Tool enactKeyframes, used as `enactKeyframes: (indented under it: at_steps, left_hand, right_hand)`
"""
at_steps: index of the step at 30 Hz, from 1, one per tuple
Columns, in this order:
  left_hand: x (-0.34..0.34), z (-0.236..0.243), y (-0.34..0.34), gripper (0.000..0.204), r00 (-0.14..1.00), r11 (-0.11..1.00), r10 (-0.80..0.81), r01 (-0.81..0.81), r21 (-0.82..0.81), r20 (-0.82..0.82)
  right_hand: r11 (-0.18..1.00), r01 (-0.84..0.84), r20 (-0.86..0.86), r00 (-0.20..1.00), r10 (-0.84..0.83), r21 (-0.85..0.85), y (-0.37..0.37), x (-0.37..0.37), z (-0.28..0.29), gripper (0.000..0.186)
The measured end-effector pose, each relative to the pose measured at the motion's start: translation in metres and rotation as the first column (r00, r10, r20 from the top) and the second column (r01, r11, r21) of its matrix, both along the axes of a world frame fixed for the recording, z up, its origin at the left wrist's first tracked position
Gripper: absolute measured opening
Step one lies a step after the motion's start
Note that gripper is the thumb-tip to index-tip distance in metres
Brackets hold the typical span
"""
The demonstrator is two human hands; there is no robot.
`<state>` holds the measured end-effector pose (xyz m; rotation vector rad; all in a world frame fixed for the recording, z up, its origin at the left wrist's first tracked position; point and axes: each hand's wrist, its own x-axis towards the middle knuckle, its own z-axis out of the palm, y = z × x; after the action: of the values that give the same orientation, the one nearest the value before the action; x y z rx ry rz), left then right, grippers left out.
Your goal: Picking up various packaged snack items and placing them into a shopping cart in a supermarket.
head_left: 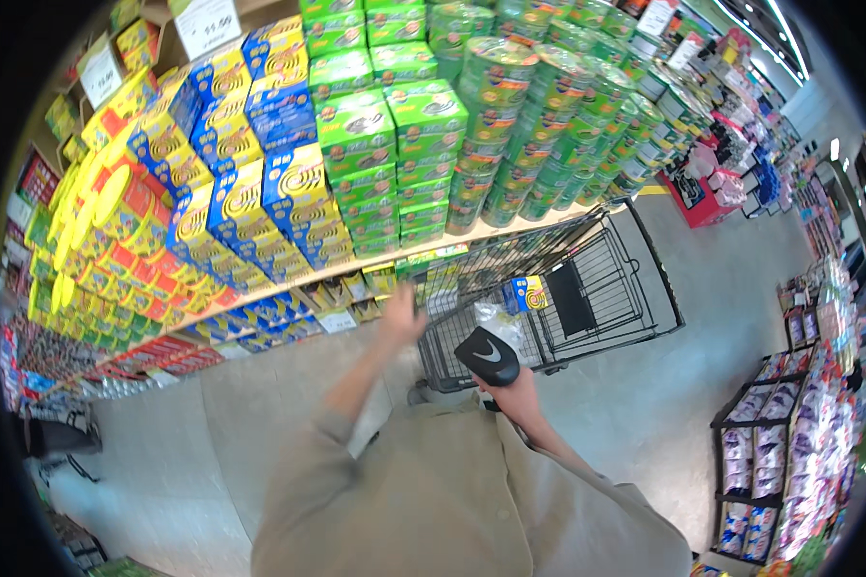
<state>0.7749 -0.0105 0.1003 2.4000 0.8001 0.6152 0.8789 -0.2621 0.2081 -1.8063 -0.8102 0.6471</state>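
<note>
Head view: my right grip point(518, 394) is closed on a rounded black scanner point(478, 352) with 1 pale curvy mark; my left grip point(400, 318) is too blurry to tell.

Left of the black wire cart point(573, 300), two white price signs point(205, 26) carry printed figures; nearer it, green boxes point(356, 130) and blue-and-yellow boxes point(298, 183) bear lettering (too small for me to make out). One small printed box point(527, 294) sits inside it.

1 scnr point(488, 357), 1 cart point(573, 300)
</note>
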Motion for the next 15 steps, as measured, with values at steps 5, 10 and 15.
enactKeyframes:
  at_steps: [5, 10, 15]
  left_hand:
    - [-0.034, -0.161, -0.112, 0.074, 0.919, 0.915, -0.339, 0.272, -0.299, -0.203]
    - [-0.035, -0.168, -0.145, 0.081, 0.913, 0.879, -0.314, 0.176, -0.442, -0.26]
    - [-0.017, -0.149, -0.151, 0.11, 0.708, 0.895, -0.366, 0.09, -0.436, -0.605]
  right_hand:
    - [0.993, -0.089, 0.125, 0.987, 0.097, -0.072, -0.015, 0.009, 0.002, 0.031]
    - [0.994, -0.081, 0.165, 0.982, 0.092, -0.07, -0.054, 0.02, 0.007, 0.039]
    - [0.973, -0.136, 0.267, 0.946, 0.184, -0.186, -0.116, 0.042, 0.008, 0.037]
